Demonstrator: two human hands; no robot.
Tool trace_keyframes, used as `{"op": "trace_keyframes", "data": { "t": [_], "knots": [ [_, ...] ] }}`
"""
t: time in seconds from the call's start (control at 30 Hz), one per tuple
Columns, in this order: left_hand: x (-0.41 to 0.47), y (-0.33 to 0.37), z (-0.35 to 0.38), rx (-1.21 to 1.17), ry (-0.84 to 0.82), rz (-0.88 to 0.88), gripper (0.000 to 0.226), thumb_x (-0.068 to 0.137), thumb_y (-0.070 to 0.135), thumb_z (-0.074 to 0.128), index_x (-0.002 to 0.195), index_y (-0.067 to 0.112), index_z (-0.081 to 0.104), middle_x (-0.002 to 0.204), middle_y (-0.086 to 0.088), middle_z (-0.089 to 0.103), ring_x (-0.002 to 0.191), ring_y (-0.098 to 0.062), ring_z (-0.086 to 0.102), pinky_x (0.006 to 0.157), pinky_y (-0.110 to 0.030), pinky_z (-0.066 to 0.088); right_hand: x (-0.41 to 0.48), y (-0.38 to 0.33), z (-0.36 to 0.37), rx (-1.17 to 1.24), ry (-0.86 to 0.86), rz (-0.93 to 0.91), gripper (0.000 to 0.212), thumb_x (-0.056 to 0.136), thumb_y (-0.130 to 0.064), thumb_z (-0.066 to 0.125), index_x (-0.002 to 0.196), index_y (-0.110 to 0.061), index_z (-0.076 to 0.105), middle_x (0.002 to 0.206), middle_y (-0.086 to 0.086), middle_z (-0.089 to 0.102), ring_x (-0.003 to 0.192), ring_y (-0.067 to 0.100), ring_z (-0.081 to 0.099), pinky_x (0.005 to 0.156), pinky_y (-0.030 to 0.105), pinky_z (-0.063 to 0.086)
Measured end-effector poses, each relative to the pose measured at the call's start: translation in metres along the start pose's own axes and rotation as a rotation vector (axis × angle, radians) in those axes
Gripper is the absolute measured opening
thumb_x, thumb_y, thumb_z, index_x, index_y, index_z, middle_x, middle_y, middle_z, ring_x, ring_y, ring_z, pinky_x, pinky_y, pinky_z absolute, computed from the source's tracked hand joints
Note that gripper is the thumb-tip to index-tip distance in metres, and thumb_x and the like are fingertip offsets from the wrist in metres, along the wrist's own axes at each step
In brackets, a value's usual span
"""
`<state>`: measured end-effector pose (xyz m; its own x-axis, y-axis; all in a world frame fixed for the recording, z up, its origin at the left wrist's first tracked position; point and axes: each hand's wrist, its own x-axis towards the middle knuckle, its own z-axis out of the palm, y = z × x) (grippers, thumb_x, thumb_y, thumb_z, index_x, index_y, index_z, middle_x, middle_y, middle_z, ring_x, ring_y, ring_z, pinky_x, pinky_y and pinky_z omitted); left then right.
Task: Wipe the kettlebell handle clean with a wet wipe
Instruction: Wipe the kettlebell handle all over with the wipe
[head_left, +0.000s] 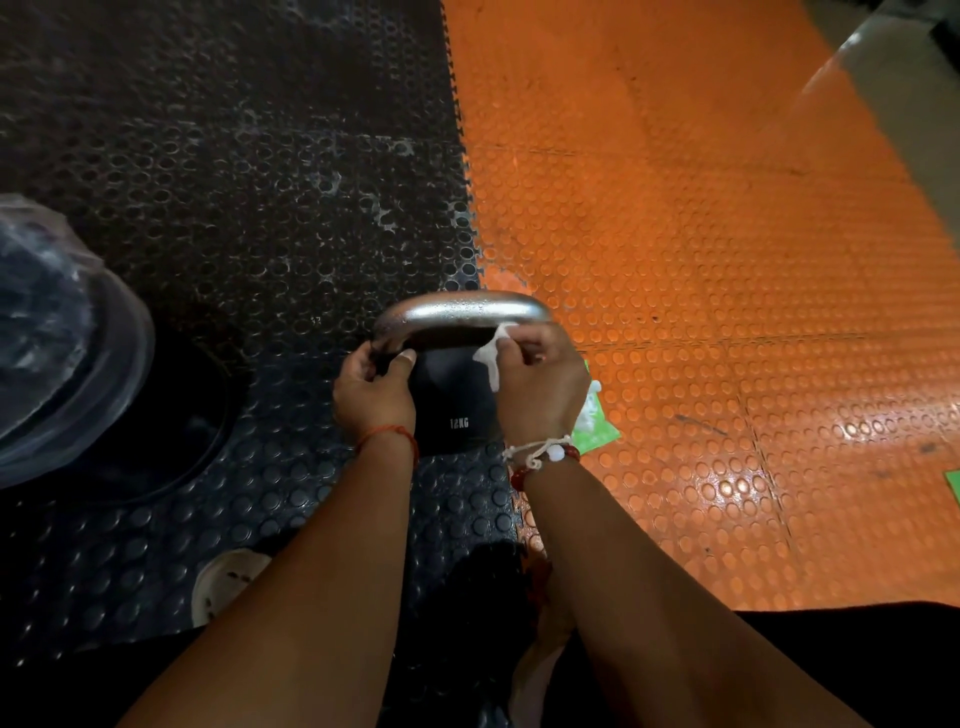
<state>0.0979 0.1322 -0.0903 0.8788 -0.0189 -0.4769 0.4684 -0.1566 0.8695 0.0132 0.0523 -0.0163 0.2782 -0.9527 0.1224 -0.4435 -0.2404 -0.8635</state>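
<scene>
A black kettlebell (452, 400) marked 12KG stands on the seam between the black and orange floor mats. Its silver handle (457, 312) arches over the top and shows small droplets. My left hand (371, 392) grips the handle's left end, thumb and fingers curled round it. My right hand (540, 389) pinches a white wet wipe (493, 358) and holds it against the underside of the handle near its right end. A strip of the wipe hangs down over the black body.
A green wipe packet (597, 426) lies on the orange mat (727, 260) just right of my right wrist. A dark round object wrapped in clear plastic (57, 332) sits at the left on the black mat (234, 182). My foot shows below.
</scene>
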Motion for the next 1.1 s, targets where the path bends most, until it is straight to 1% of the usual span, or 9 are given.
{"op": "trace_keyframes", "data": {
  "t": [0.07,0.17,0.27,0.33,0.47,0.6,0.67,0.8,1.1],
  "knots": [
    [0.000,0.000,0.000,0.014,0.004,0.002,0.039,0.075,0.025,0.078,0.113,0.025,0.068,0.110,0.001,0.069,0.100,-0.014,0.065,0.088,-0.028,0.052,-0.003,-0.002,-0.002,0.192,0.036,0.315,0.012,0.079,-0.008,0.070,0.071,-0.016,0.066,0.071,-0.004,0.065,0.061,0.002,0.058,0.062,0.018,0.048],
    [0.000,0.001,0.000,0.020,0.016,0.011,0.040,0.075,0.025,0.077,0.114,0.024,0.067,0.112,0.000,0.068,0.100,-0.015,0.065,0.088,-0.027,0.052,-0.005,-0.011,0.001,0.723,0.043,0.883,0.012,0.083,-0.002,0.065,0.074,-0.011,0.064,0.073,0.004,0.064,0.069,0.015,0.061,0.066,0.030,0.055],
    [-0.002,0.002,0.001,0.024,0.026,0.010,0.041,0.076,0.024,0.077,0.115,0.021,0.067,0.111,-0.001,0.069,0.100,-0.017,0.065,0.089,-0.030,0.053,0.008,-0.021,0.011,1.113,0.016,1.123,0.004,0.089,-0.004,0.059,0.092,-0.004,0.061,0.096,0.012,0.064,0.093,0.025,0.063,0.078,0.036,0.056],
    [-0.001,0.001,0.001,0.023,0.029,0.003,0.041,0.075,0.024,0.078,0.114,0.022,0.068,0.110,0.000,0.070,0.099,-0.017,0.066,0.090,-0.034,0.054,0.009,-0.028,0.017,1.199,-0.028,1.152,0.008,0.091,-0.006,0.056,0.098,-0.006,0.060,0.102,0.013,0.063,0.096,0.026,0.062,0.088,0.040,0.053],
    [-0.001,-0.002,0.000,0.020,0.028,0.008,0.039,0.071,0.028,0.078,0.109,0.026,0.069,0.106,0.001,0.071,0.096,-0.017,0.067,0.089,-0.040,0.055,0.003,-0.030,0.018,1.264,-0.127,1.141,0.015,0.094,-0.004,0.047,0.092,-0.011,0.059,0.091,0.009,0.064,0.087,0.023,0.063,0.095,0.045,0.047],
    [-0.002,-0.001,0.001,-0.003,0.016,0.008,0.036,0.073,0.024,0.078,0.108,0.026,0.068,0.105,0.001,0.071,0.095,-0.015,0.067,0.089,-0.037,0.056,0.014,-0.028,0.019,1.333,-0.066,1.179,0.020,0.092,0.001,0.040,0.091,-0.008,0.059,0.092,0.012,0.063,0.094,0.026,0.063,0.102,0.047,0.043],
    [-0.002,-0.001,0.001,-0.011,0.026,0.012,0.037,0.075,0.021,0.078,0.111,0.023,0.068,0.108,0.001,0.070,0.096,-0.014,0.067,0.089,-0.034,0.055,0.008,-0.028,0.018,1.344,-0.117,1.161,0.028,0.091,0.004,0.033,0.092,-0.008,0.058,0.095,0.013,0.063,0.096,0.026,0.061,0.104,0.047,0.041],
    [-0.005,0.001,0.001,-0.015,0.030,0.016,0.039,0.077,0.020,0.077,0.115,0.019,0.067,0.109,-0.001,0.070,0.096,-0.014,0.066,0.086,-0.028,0.055,0.009,-0.024,0.015,1.351,-0.125,1.143,0.033,0.091,0.008,0.030,0.092,-0.008,0.059,0.098,0.014,0.062,0.118,0.030,0.054,0.105,0.047,0.041],
    [-0.005,-0.001,0.002,-0.018,0.036,0.020,0.041,0.077,0.021,0.077,0.117,0.018,0.066,0.111,-0.003,0.069,0.098,-0.015,0.066,0.087,-0.028,0.055,0.014,-0.021,0.015,1.325,-0.107,1.162,0.028,0.093,0.006,0.034,0.089,-0.007,0.059,0.094,0.014,0.062,0.118,0.031,0.054,0.101,0.046,0.044]
  ]
}}
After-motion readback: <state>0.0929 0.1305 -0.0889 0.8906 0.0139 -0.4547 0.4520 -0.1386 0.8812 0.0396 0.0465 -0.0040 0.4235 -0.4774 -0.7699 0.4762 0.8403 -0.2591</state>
